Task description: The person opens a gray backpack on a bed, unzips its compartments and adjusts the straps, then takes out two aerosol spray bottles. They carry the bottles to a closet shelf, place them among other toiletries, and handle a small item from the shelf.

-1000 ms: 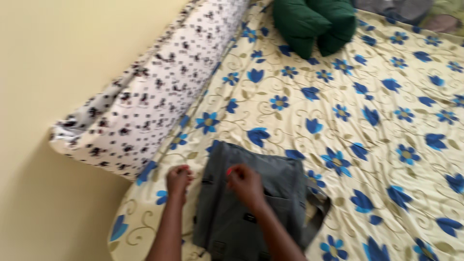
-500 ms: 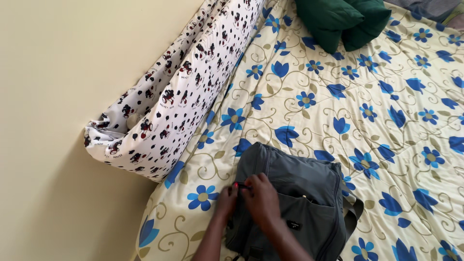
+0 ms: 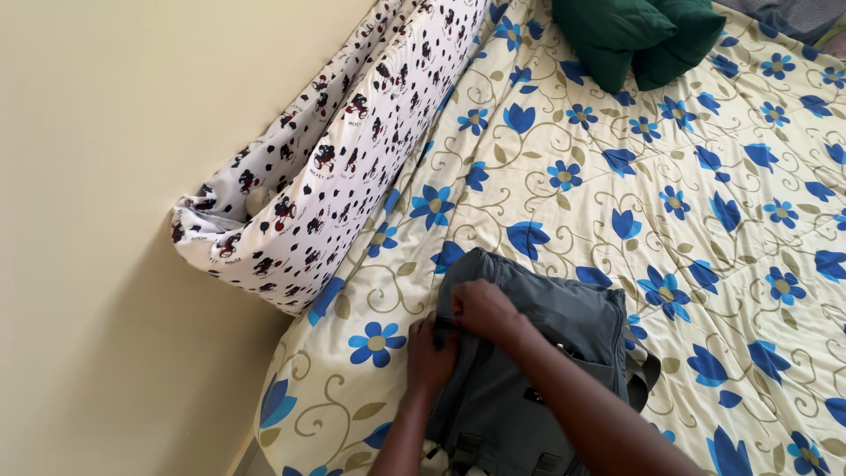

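A grey fabric bag lies on a bed near its front left corner. My left hand presses on the bag's left edge with fingers closed on the fabric. Just to its right, my right hand pinches the same edge, near what looks like a zipper. The two hands touch each other there. The small part they grip is hidden under the fingers. A dark strap sticks out at the bag's right side.
The bed is covered by a cream sheet with blue flowers. A long white bolster with dark printed figures lies along the yellow wall. A dark green cushion sits at the far end.
The view has shifted, so the bag sits lower and more central. My two hands came together on the bag's left edge; a second ago they were apart on its top.
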A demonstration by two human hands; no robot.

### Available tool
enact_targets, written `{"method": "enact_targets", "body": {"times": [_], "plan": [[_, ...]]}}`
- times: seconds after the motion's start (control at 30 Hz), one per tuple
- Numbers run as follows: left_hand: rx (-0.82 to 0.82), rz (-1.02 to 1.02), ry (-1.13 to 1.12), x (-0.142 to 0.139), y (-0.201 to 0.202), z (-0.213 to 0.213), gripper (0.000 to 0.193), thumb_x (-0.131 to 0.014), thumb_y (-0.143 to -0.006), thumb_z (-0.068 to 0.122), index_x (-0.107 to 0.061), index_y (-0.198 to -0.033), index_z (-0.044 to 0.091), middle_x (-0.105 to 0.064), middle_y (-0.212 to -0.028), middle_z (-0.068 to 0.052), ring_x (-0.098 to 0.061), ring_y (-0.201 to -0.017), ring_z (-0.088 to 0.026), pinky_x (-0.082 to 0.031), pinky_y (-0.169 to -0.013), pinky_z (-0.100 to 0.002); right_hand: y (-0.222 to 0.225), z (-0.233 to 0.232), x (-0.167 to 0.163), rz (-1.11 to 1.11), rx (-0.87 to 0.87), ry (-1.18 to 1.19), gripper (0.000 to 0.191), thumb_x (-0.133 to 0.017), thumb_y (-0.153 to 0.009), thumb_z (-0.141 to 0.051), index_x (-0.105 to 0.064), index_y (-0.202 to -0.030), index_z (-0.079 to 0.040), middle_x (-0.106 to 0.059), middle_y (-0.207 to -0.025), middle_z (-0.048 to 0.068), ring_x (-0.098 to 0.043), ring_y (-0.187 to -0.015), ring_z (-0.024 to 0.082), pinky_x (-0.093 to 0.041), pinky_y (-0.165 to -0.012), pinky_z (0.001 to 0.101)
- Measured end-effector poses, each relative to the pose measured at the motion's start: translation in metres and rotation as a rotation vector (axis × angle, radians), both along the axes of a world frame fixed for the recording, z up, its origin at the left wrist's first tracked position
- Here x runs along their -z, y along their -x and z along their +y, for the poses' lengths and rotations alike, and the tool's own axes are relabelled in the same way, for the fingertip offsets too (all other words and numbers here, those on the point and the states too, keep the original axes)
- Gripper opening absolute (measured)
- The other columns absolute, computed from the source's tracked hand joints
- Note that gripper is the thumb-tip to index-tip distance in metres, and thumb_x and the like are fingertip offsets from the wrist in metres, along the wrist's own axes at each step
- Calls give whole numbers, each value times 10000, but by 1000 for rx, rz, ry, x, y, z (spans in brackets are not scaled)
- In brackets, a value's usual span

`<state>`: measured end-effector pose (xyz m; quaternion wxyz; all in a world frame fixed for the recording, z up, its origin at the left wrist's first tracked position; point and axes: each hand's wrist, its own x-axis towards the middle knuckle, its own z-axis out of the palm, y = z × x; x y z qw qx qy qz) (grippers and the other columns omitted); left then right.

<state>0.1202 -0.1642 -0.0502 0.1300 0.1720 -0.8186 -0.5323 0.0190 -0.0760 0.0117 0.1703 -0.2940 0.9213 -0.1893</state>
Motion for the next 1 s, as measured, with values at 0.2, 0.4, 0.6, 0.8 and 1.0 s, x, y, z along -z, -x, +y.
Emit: {"method": "enact_targets", "body": {"times": [0.2,0.4,0.6,0.8,1.0], "plan": [[-117,126,37,-35,-1,12,243,-673,-592,124,-586,-811,65,-479,-855,-126,-450,-795,-299,-384,-671,-371,-8,-2,-19,-59,238,105,140,-623,-546,-141,-572,-653,-67,-573,-587,110,-572,-605,283,-448,-541,346],[-256,146,-252,3,10,20,130,-662,-600,63,-624,-721,36,-532,-777,-82,-554,-678,-183,-446,-594,-280,-19,3,-32,-117,246,209,170,-584,-584,-120,-579,-747,-71,-572,-705,94,-564,-692,261,-449,-606,327],[-438,48,-747,10,11,26,93,-658,-625,36,-607,-679,-19,-573,-758,-41,-549,-651,-104,-435,-593,-230,-45,13,-44,182,-113,163,436,-675,-501,-166,-537,-888,-20,-461,-964,109,-415,-908,301,-367,-741,361],[-564,30,-916,19,18,15,113,-663,-599,22,-603,-674,-37,-596,-702,-59,-537,-594,-106,-432,-537,-235,-49,-3,-50,176,34,-32,371,-684,-513,-229,-559,-830,-83,-455,-907,34,-415,-875,249,-369,-721,354],[-626,-125,-1051,58,29,-6,161,-678,-607,48,-642,-734,-45,-593,-638,-49,-489,-560,-107,-373,-502,-212,-55,-15,-35,264,147,-145,254,-624,-566,-194,-540,-769,-68,-421,-853,51,-390,-850,233,-331,-687,351]]}}
